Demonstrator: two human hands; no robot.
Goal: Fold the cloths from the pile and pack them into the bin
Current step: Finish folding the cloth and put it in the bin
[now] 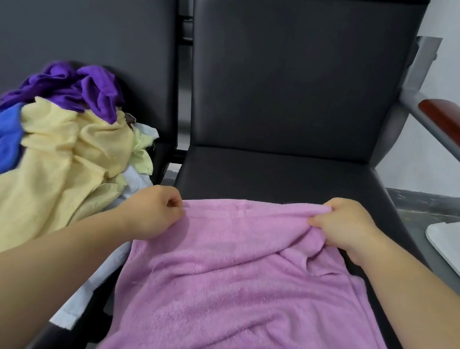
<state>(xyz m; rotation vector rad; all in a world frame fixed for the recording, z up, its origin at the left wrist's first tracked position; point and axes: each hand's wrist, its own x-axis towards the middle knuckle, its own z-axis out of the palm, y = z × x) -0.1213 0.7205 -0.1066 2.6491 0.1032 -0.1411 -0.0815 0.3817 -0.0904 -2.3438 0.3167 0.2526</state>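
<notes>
Black padded bench seat (283,177), pink terry towel (232,296) spread across it. My left hand (152,210) pinches the towel's far left corner, fingers curled tight. My right hand (348,224) grips the far right edge, cloth bunched under curled fingers. Pile of yellow, blue and purple cloths (42,158) lies just outside my left fingers, on the neighbouring seat.

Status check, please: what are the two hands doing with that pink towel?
Both pinching: left hand and right hand on far edge of the pink towel. Towel rumpled on black seat, not yet folded. At left, the cloth pile; nothing on the towel.
</notes>
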